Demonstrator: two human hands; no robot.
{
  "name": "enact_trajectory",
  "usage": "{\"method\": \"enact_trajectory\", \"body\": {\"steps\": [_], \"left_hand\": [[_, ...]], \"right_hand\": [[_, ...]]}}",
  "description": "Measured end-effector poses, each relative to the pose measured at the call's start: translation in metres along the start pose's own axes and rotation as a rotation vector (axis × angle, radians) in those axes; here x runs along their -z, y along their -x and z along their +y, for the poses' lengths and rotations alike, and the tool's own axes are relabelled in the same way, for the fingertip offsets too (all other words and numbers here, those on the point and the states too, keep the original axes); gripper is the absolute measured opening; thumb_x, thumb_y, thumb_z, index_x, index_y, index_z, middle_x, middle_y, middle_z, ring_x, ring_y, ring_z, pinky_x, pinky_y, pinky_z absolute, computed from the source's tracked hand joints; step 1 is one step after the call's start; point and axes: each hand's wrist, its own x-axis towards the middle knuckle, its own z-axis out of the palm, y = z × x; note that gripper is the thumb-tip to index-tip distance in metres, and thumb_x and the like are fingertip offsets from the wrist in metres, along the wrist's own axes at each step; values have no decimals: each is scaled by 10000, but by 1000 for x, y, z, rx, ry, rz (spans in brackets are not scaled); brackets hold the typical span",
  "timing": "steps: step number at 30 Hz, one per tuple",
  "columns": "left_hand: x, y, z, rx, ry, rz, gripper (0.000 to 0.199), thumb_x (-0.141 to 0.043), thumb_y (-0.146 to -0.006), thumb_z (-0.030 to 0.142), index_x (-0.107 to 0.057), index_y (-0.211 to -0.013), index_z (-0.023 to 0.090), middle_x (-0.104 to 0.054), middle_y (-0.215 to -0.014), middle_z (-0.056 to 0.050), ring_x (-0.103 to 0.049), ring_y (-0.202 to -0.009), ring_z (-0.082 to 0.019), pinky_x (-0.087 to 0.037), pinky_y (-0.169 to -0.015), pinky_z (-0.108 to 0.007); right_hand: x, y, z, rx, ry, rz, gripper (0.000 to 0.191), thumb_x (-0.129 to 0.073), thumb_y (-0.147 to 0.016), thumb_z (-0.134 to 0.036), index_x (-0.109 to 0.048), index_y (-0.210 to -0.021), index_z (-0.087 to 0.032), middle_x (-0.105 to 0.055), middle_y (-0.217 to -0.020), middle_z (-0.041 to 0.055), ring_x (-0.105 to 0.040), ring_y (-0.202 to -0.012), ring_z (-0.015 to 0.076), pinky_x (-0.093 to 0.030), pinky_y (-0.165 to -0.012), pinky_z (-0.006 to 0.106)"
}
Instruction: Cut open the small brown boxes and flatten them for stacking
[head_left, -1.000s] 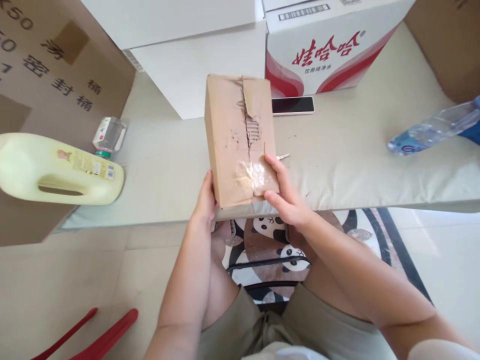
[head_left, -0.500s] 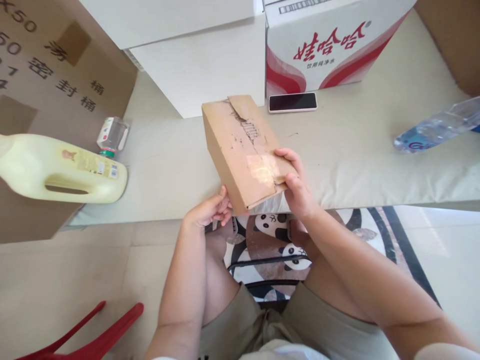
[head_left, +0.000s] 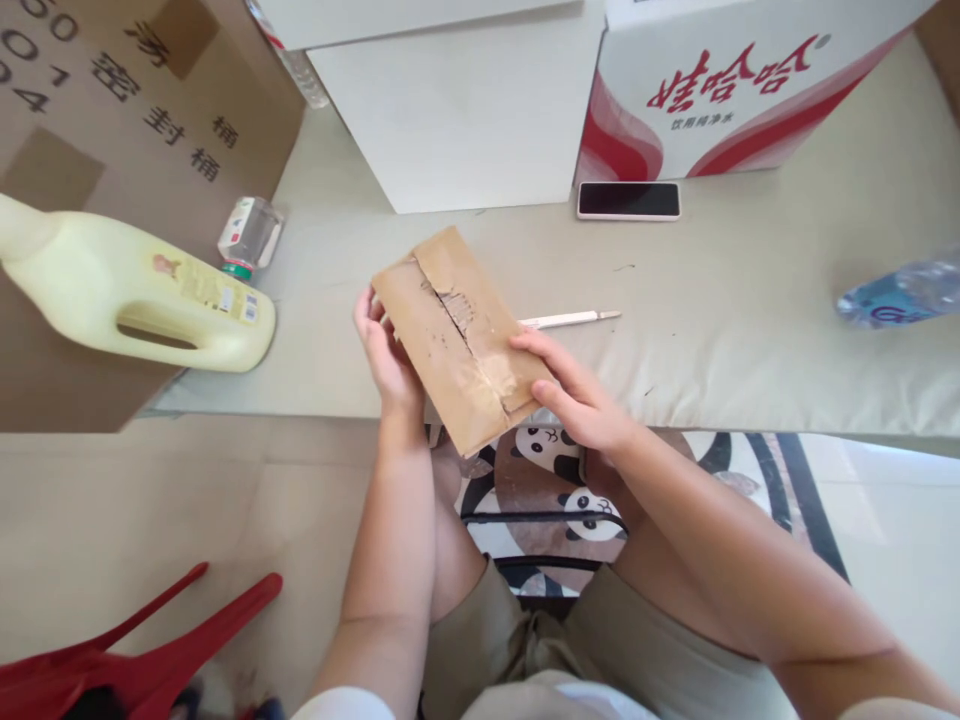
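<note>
A small brown cardboard box point(head_left: 457, 335), its top torn along the middle seam, is held tilted above the front edge of the cloth-covered surface. My left hand point(head_left: 391, 355) wraps round its left side, the fingers partly hidden behind the box. At the lower right corner my right hand point(head_left: 574, 392) grips it, with the thumb and forefinger on the edge. A thin white pen-like tool point(head_left: 574, 319) lies on the cloth just behind my right hand, one end hidden by the box.
White boxes point(head_left: 457, 120) and a red-and-white carton point(head_left: 720, 100) stand behind a phone point(head_left: 628, 201). A yellow jug point(head_left: 135, 290), a small clear bottle point(head_left: 251, 237) and a big brown carton point(head_left: 150, 130) are left; a water bottle point(head_left: 900, 293) is right. A red chair point(head_left: 150, 660) stands lower left.
My left hand has moved up and now holds the box's left side. The box has come lower and tilted differently. The white pen-like tool has come into sight. The camera view has shifted.
</note>
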Motion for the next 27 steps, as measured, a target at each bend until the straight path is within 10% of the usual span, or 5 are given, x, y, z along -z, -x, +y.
{"method": "enact_trajectory", "body": {"steps": [8,13,16,23,27], "left_hand": [[3,-7,2,-122,-27,-111,525,-621,-833,642,-550,-1211,285,-561,-1420,-81,-560,-1313,-305,-496,-1087,-462],[5,-9,1,-101,-32,-108,473,-598,-845,619,-544,-1171,281,-589,-1315,-86,-610,-1162,-281,-529,-960,-420],[4,-8,2,-110,-59,-93,484,-594,-844,639,-548,-1153,270,-584,-1294,-83,-599,-1145,-275,-520,-957,-413],[4,-8,3,-108,-55,-98,516,-621,-821,664,-544,-1158,280,-565,-1341,-77,-597,-1137,-269,-514,-952,-401],[4,-7,2,-104,-89,-85,464,-591,-866,618,-557,-1164,264,-564,-1357,-83,-578,-1208,-277,-497,-1006,-402]], "right_hand": [[-2,-5,13,-89,-43,36,621,-236,-1043,-608,-415,-1550,-299,-477,-1608,68,-488,-1456,248,-405,-1214,513],[17,-21,32,-341,495,227,548,-534,-925,-389,-569,-1433,-186,-497,-1571,169,-699,-1045,269,-507,-1074,549],[22,-27,39,-382,733,181,607,-551,-865,-284,-557,-1457,-153,-499,-1563,188,-679,-1136,315,-519,-1047,557],[25,-30,27,-550,968,57,405,-489,-918,-251,-711,-1258,-243,-668,-1308,137,-695,-1011,323,-556,-826,478],[39,-29,18,-581,933,241,274,-555,-924,-297,-740,-1102,-200,-708,-1094,151,-681,-930,311,-525,-814,471]]}}
